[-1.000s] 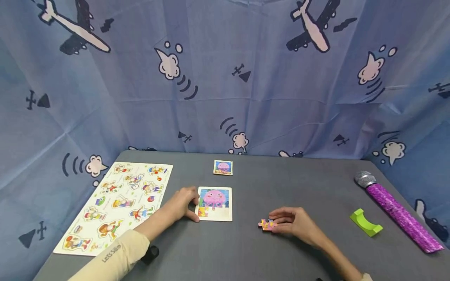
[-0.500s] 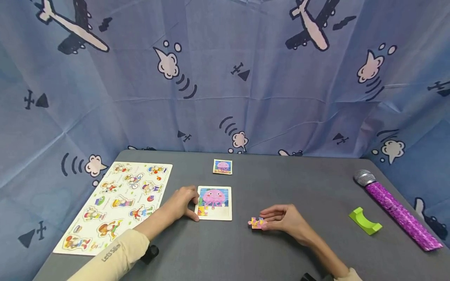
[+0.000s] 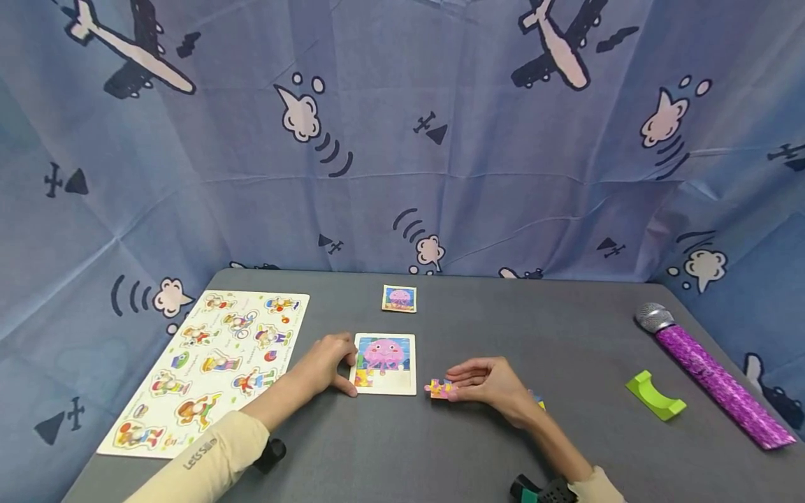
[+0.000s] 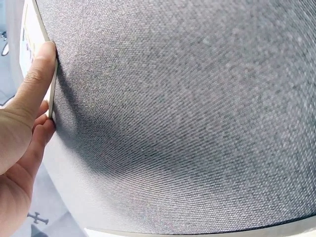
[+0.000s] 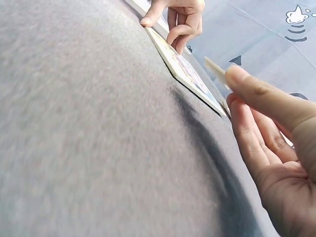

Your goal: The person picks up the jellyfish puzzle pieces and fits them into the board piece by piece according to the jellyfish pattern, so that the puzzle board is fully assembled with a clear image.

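Note:
My right hand (image 3: 493,386) pinches a small pink and yellow jigsaw piece (image 3: 438,389) between thumb and fingers. In the right wrist view the piece (image 5: 216,72) shows edge-on, held above the grey table. Just to its left lies a small jigsaw tray (image 3: 397,383) with a pink octopus picture; its lower right part is bare and cream coloured. My left hand (image 3: 327,362) holds the tray's left edge, thumb at the near corner and fingers farther up. The left wrist view shows that thumb (image 4: 45,52) against the rim.
Behind the tray lies a small octopus picture card (image 3: 399,299). A large white board (image 3: 157,406) with figures of children covers the left side. At right are a green arch block (image 3: 655,398) and a purple glitter microphone (image 3: 711,377). Another blue and yellow piece (image 3: 538,400) shows behind my right wrist.
My right hand has carried the jigsaw piece leftward and slightly away from me, close to the tray. The left hand has stayed at the tray's edge.

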{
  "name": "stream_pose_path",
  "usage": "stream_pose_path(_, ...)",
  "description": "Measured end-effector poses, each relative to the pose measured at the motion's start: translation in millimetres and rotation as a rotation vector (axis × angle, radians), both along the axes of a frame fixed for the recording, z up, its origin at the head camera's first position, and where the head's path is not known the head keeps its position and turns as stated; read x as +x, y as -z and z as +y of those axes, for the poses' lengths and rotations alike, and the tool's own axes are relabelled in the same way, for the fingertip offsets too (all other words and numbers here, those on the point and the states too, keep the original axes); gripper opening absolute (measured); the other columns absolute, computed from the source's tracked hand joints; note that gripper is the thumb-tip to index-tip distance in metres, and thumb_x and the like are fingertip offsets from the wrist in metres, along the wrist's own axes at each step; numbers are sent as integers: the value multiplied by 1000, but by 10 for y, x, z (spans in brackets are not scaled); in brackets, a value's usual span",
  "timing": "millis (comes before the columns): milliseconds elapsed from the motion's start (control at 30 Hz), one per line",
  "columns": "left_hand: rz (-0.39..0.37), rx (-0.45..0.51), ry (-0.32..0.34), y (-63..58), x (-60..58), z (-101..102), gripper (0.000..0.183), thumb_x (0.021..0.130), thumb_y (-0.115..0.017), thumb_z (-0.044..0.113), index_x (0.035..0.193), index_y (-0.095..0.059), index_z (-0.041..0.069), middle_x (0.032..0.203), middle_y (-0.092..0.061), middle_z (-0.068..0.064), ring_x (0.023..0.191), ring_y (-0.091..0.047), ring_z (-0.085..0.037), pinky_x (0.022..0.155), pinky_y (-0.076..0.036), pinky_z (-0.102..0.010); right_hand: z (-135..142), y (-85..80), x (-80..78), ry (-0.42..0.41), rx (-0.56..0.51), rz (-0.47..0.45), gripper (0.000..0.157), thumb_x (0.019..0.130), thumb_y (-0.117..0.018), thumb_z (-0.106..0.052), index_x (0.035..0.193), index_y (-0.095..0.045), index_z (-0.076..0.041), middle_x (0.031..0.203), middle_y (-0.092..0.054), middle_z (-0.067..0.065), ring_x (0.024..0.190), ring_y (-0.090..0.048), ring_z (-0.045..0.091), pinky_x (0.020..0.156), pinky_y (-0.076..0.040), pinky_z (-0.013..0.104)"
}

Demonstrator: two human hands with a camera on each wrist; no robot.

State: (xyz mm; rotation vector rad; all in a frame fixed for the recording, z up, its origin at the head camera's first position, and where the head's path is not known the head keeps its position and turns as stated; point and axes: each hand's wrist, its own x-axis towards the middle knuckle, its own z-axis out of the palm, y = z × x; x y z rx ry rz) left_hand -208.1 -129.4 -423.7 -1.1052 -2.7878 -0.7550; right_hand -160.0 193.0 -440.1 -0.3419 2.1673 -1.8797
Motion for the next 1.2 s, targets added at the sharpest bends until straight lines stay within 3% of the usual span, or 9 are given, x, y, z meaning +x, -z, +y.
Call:
stream_pose_path(633, -14, -8, -11, -7, 22, 18, 47, 50, -93, 26, 71, -57, 5, 74, -50, -2, 65, -40, -9, 60, -38, -25, -429, 48, -204, -41, -48, 41, 39, 73, -80, 0, 106, -64, 15, 103, -67, 27, 87, -69, 22, 74, -54, 30)
stream_pose_path(1200, 20, -1, -3, 17, -13, 3, 47, 48, -92, 28, 70, -56, 6, 73, -50, -1, 64, -41, -9, 60, -40, -26, -856, 82, -296, -42, 35, 169, 30, 73, -79, 1, 100, -68, 11, 96, -69, 24, 83, -69, 29, 70, -54, 26)
